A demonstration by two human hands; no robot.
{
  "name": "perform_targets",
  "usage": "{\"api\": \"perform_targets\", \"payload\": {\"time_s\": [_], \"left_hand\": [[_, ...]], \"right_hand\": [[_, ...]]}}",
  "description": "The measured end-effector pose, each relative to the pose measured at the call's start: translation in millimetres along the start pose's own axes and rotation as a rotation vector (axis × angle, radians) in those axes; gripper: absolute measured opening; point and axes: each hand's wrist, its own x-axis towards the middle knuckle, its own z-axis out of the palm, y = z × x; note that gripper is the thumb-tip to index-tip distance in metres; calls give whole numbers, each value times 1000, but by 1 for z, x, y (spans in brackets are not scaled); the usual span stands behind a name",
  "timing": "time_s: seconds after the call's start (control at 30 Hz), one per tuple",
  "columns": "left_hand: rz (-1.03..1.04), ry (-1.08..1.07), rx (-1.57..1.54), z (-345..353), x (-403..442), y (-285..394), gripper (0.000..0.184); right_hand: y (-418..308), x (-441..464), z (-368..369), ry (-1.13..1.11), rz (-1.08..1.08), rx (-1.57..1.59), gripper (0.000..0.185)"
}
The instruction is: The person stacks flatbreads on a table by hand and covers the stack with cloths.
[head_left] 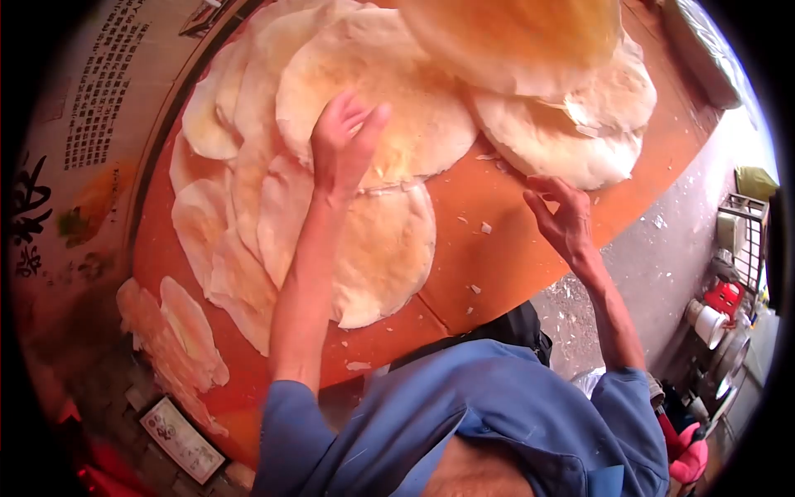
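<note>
Large round flatbreads lie overlapping on an orange-brown tabletop (480, 257). My left hand (344, 145) is over a wide pale flatbread (406, 99), its thumb apart from its loosely curled fingers and nothing in it. Whether it touches the bread, I cannot tell. My right hand (566, 217) is by the near edge of another flatbread (571, 153) on the right, fingers bent, a gap between thumb and forefinger, holding nothing visible. At the top, a browned flatbread (522, 41) looks blurred and raised above the others; neither hand touches it. A further flatbread (385, 257) lies below my left hand.
Broken bread pieces (186, 331) hang over the table's left edge. Crumbs (486, 228) dot the tabletop. A printed wall panel (99, 99) borders the left side. To the right are the floor (596, 290), a metal rack (749, 240) and a white bucket (708, 325).
</note>
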Motion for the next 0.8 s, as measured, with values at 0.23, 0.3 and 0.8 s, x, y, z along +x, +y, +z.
{"api": "perform_targets", "payload": {"time_s": [0.23,0.3,0.8], "left_hand": [[-198,406,313,-99,16,-96,78],[-277,432,182,-98,27,-89,76],[-260,289,-663,-124,-31,-34,56]], "right_hand": [[-13,28,74,-188,625,898,51],[-14,31,84,-169,713,1026,48],[-34,43,110,-80,822,1115,19]]}}
